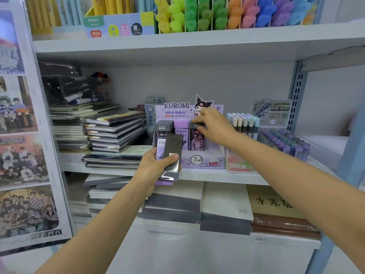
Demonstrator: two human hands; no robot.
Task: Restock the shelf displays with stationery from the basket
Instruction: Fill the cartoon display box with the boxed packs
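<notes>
two flat packs [172, 149] are held in the left hand [154, 165], which is the nearer one, in front of the middle shelf [207, 177]. the fingers and thumb are curled around them; a dark pack lies on top and a purple one is seen under it. a little farther, the right hand [215, 125] is stretched into the purple display box [205, 163] that stands on this shelf. the top end of the right-most standing pack [196, 139] is pinched between its bent fingers and thumb. two more packs are stood upright beside it in the same box. left of the box, notebooks [116, 131] are stacked; just right of it, lead tubes [244, 123] with pale caps are kept upright. on the shelf above, coloured highlighters [197, 16] are sorted in narrow compartments.
</notes>
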